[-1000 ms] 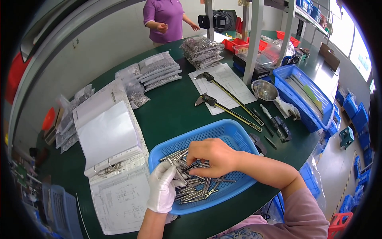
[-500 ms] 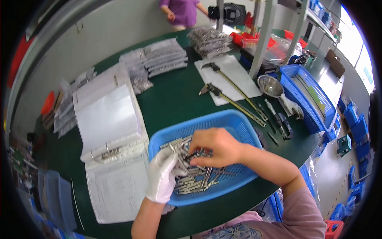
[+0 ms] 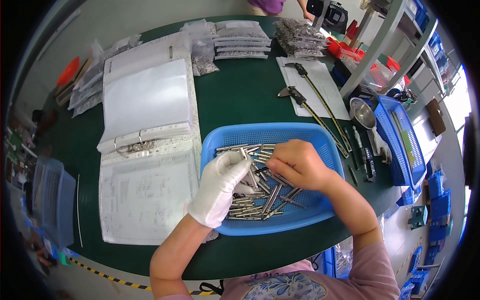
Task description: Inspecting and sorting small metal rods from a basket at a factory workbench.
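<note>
A blue plastic basket (image 3: 272, 231) holds many slim, shiny metal pins (image 3: 248, 207), loosely heaped. My left hand (image 3: 223, 182), in a white glove, is over the basket's left side. Its fingers are closed around a few metal pins that stick up past the thumb. My bare right hand (image 3: 302, 162) hovers over the middle of the basket, a short gap from the glove. Its fingers are curled together and pinched. Whatever may be between those fingertips is hidden against the pins below.
An open ring binder (image 3: 145, 100) with drawings lies left of the basket. Two digital calipers (image 3: 312, 105) and a micrometer (image 3: 369, 162) lie to the right, near a metal bowl (image 3: 363, 112) and a second blue basket (image 3: 402, 175). Bagged parts (image 3: 242, 37) are stacked behind.
My right hand has drawn apart from the gloved left hand, toward the right. The left hand keeps its hold on the pins. The whole view has shifted and turned.
</note>
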